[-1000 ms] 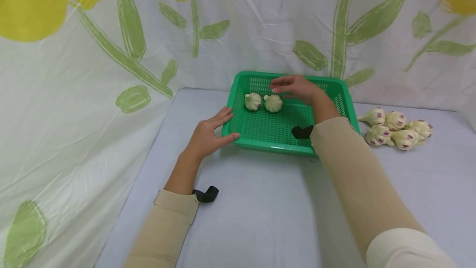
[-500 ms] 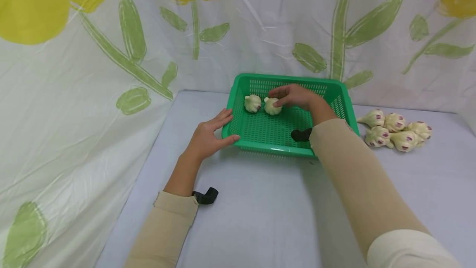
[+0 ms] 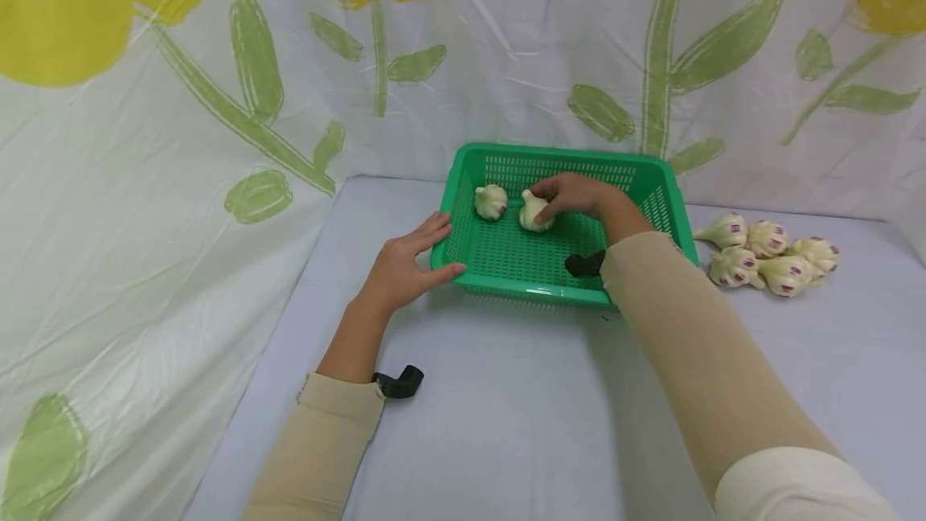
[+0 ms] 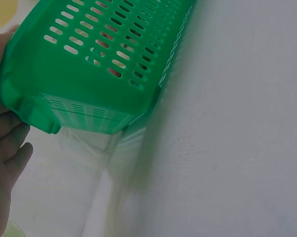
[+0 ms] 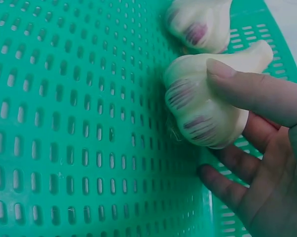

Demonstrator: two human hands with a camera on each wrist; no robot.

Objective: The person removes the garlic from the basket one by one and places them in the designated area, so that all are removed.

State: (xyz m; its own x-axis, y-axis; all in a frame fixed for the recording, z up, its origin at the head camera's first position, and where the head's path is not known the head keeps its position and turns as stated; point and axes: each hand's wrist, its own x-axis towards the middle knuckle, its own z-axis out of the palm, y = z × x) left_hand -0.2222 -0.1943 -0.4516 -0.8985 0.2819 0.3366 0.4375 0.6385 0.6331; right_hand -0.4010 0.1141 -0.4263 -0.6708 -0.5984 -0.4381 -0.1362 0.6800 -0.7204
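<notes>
Inside the green plastic basket, my right hand holds a garlic bulb between thumb and fingers. In the right wrist view the thumb lies across this bulb's pale side, and its purple-streaked cloves face the basket wall. A second garlic bulb sits just left of it in the basket. My left hand rests at the basket's left front corner, thumb on the front rim and fairly straight fingers on the left rim. The left wrist view shows those fingers against the rim from outside.
Several more garlic bulbs lie bunched on the white table to the right of the basket. A curtain printed with yellow flowers hangs behind and at the left. Each wrist carries a black camera mount.
My right hand has lowered into the basket and taken hold of the right garlic bulb, which has tilted with its stem more upright. The left hand stays on the rim.
</notes>
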